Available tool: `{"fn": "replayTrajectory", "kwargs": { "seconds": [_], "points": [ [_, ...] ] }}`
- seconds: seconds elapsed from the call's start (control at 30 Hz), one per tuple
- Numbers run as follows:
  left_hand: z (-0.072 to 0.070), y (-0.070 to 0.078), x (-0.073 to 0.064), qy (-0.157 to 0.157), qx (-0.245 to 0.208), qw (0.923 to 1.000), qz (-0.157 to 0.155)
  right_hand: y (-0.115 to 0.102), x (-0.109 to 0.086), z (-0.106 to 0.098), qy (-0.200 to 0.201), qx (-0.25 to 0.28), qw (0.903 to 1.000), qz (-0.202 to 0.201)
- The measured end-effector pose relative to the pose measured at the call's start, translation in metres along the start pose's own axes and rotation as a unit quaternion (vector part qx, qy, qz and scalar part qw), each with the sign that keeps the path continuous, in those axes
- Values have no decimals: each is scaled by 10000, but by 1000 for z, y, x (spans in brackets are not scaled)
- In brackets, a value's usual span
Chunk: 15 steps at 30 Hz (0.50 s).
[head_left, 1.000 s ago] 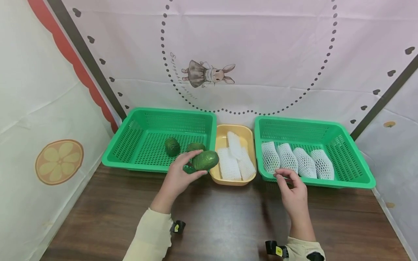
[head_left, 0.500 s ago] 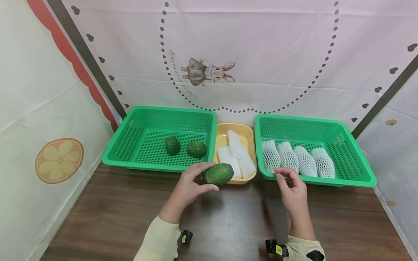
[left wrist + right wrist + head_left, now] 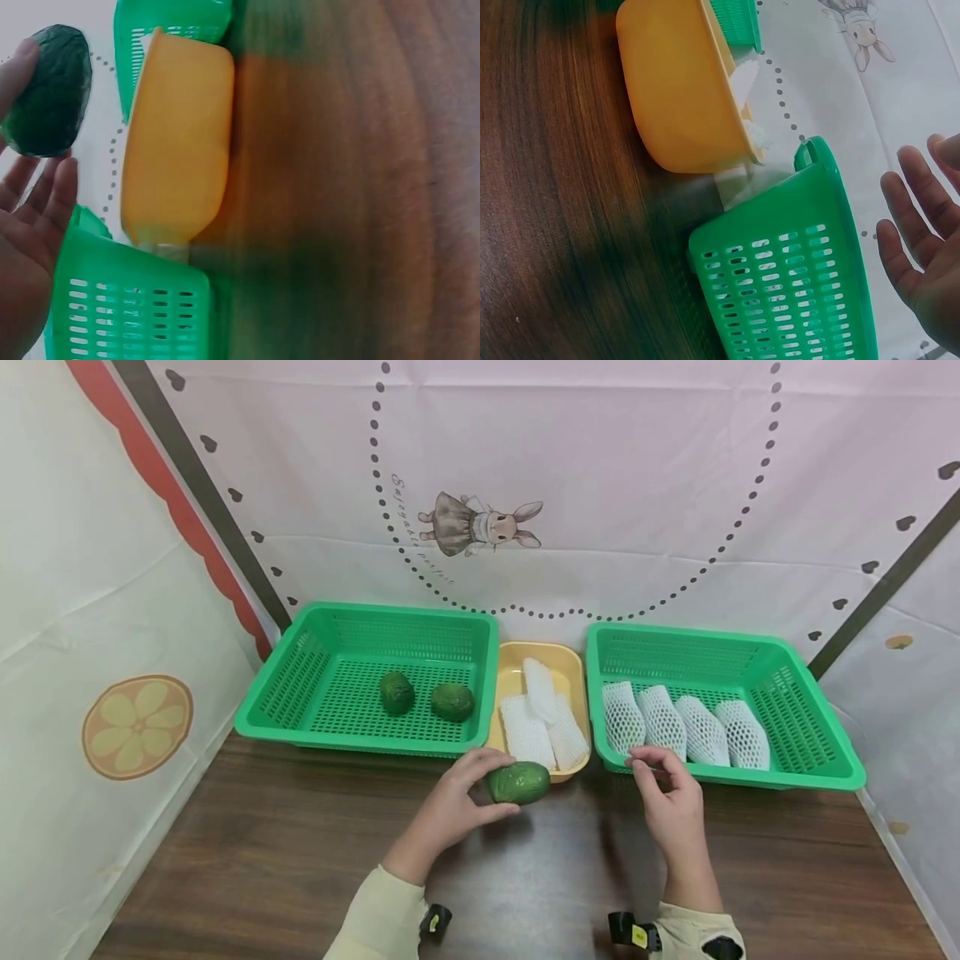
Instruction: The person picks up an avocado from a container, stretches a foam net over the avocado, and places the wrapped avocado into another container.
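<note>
In the head view my left hand [image 3: 455, 810] grips a dark green avocado [image 3: 527, 782] between thumb and fingers, in front of the yellow tray [image 3: 510, 653]. The same avocado [image 3: 51, 94] shows in the left wrist view at the upper left, thumb on its side. White foam net sleeves [image 3: 525, 727] lie in the tray. My right hand [image 3: 675, 806] hovers at the front rim of the right green basket [image 3: 813, 743], fingers loosely bent and holding nothing. Several net-covered fruits [image 3: 661, 720] lie in a row in that basket.
The left green basket [image 3: 300, 737] holds two bare avocados, one rounder avocado [image 3: 397, 693] and another avocado [image 3: 452, 702] near its right wall. A printed white cloth [image 3: 600, 477] rises behind the baskets. Dark wooden table [image 3: 555, 877] lies in front.
My left hand has carried the avocado right and toward me, from the left basket's front rim to before the yellow tray. My right hand has hardly moved.
</note>
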<state>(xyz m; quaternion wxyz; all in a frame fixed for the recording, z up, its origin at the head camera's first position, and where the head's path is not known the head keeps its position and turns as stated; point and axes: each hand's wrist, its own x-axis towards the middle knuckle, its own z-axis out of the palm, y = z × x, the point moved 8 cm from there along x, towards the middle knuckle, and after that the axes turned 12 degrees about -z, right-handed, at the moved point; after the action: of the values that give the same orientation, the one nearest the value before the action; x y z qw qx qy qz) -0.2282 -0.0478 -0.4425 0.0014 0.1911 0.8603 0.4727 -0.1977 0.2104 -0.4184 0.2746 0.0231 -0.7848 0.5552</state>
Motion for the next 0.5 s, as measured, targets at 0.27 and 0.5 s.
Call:
{"fn": "replayTrajectory", "kwargs": {
  "seconds": [0.27,0.5],
  "points": [
    [21,-15,-4,-463,255,9975,-470,-6,-3,11,-493,-234,9979,-342],
    [30,-28,-6,-536,637,9931,-828,-3,-7,16,-451,-51,9989,-60]
  ]
}}
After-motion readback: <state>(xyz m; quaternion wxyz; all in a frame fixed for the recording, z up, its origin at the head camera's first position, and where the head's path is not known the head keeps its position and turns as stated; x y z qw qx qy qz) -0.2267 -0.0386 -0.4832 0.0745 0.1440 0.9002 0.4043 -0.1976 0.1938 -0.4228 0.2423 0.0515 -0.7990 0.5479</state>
